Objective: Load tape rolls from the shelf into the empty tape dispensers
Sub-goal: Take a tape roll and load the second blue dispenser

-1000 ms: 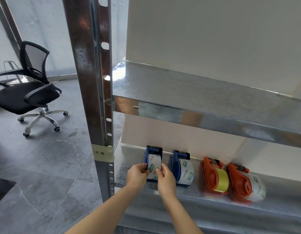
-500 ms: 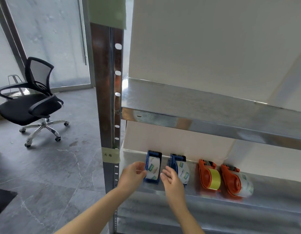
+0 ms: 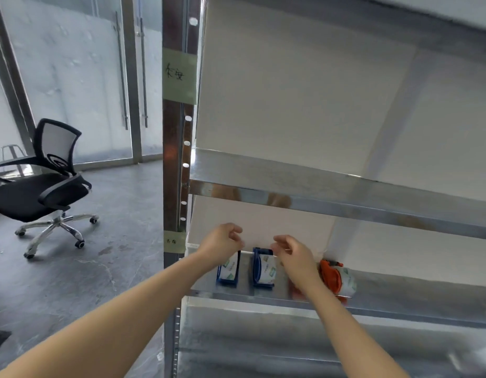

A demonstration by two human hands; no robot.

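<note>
Both hands are raised in front of the lower shelf (image 3: 400, 309) and hold nothing. The left hand (image 3: 222, 242) has its fingers loosely curled, thumb and forefinger close but empty, and hangs above the left blue dispenser (image 3: 228, 271). The right hand (image 3: 293, 255) is half-open, fingers relaxed and pointing left, just right of the second blue dispenser (image 3: 262, 268).

Both blue dispensers stand on the metal shelf, each carrying a white printed tape roll (image 3: 267, 270). Their long axes run from the shelf's front edge toward the wall, with the tall blue end at the back. They sit side by side, a small gap between them.

Right of the right wrist stands an orange dispenser (image 3: 330, 276) with a pale roll, lined up the same way. Something orange-red shows behind the right forearm, too blurred and hidden to identify.

A steel upright (image 3: 176, 159) bears two green tape labels. An office chair (image 3: 42, 186) stands well apart on the grey floor.
</note>
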